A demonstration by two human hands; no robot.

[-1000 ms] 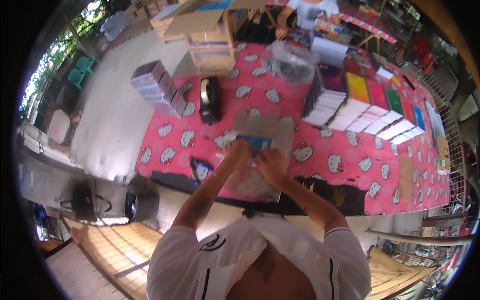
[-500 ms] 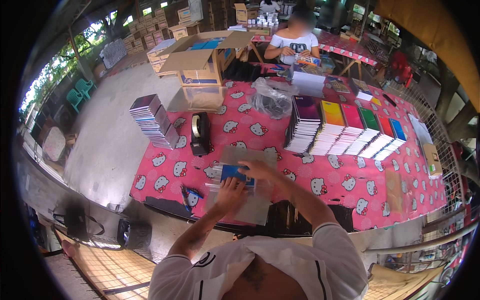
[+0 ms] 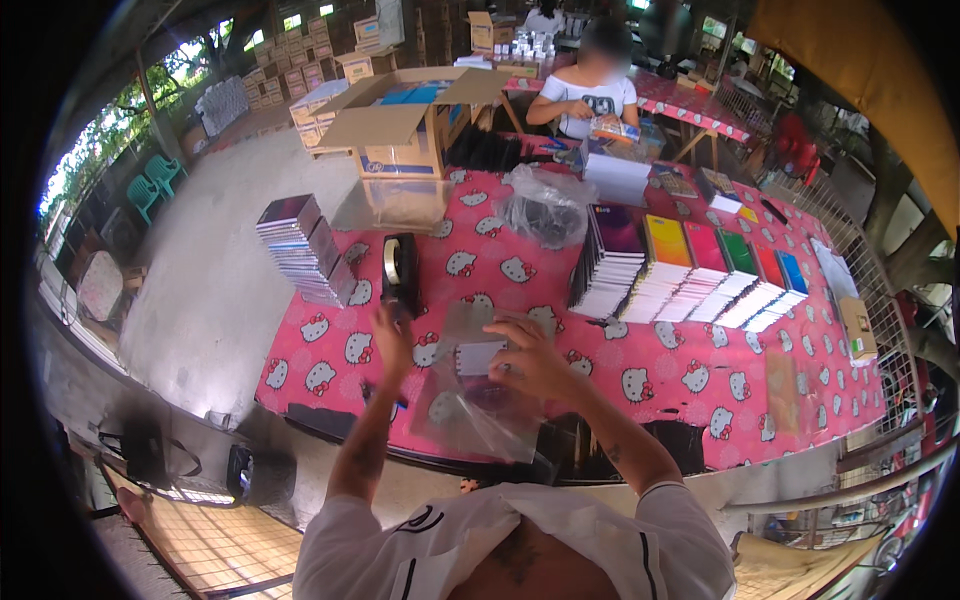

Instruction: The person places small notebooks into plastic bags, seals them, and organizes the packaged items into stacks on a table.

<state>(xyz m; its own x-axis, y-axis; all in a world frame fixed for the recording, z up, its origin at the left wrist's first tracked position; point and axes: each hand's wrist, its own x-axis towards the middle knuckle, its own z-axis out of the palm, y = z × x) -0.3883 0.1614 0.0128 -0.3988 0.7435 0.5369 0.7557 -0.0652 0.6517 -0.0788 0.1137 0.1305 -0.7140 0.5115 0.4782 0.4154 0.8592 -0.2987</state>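
Observation:
My left hand (image 3: 392, 338) is at the near end of a black tape dispenser (image 3: 401, 275) that carries a roll of tape. Its fingers are small and blurred, and their grip does not show. My right hand (image 3: 532, 360) lies with fingers spread over the right side of a small notebook (image 3: 477, 359). The notebook's white side faces up, with a spiral-bound edge on the left, and clear plastic is around it. Under it, more clear plastic sheets (image 3: 450, 415) lie flat. Pens (image 3: 372, 392) lie beside my left forearm, partly hidden.
Notebooks stand in a tall stack (image 3: 300, 250) at the left and colored stacks (image 3: 690, 270) at the right. Beyond are a crumpled plastic bag (image 3: 545, 205) and an open carton (image 3: 400, 150). A person (image 3: 590, 95) in white works across the pink patterned table (image 3: 640, 385).
My left hand has gone from the notebook up to the tape dispenser. The notebook showed a blue cover and now shows a white side. My right hand has shifted to its right side.

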